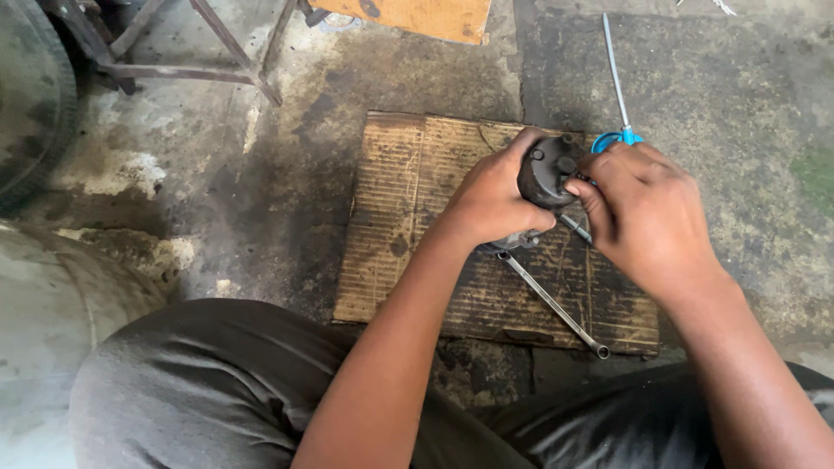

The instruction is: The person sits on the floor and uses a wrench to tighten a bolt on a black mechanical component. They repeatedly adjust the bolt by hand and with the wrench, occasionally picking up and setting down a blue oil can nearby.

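Note:
My left hand (pixel 491 198) grips a dark round metal part (pixel 547 169), like a small motor housing, held above a dirty sheet of cardboard (pixel 408 217). My right hand (pixel 643 208) closes over the part's right side, fingers pressed on its end; a thin metal rod (pixel 575 228) pokes out below those fingers. A long slim wrench (pixel 552 304) lies on the cardboard under the hands. A screwdriver with a blue handle (pixel 615 78) lies behind my right hand, its shaft pointing away from me.
The floor is stained concrete (pixel 261 191). A tyre (pixel 30 104) sits at the far left, a metal stool frame (pixel 187 61) at the top left, a wooden board (pixel 417 17) at the top. My grey-trousered knee (pixel 208 382) fills the bottom.

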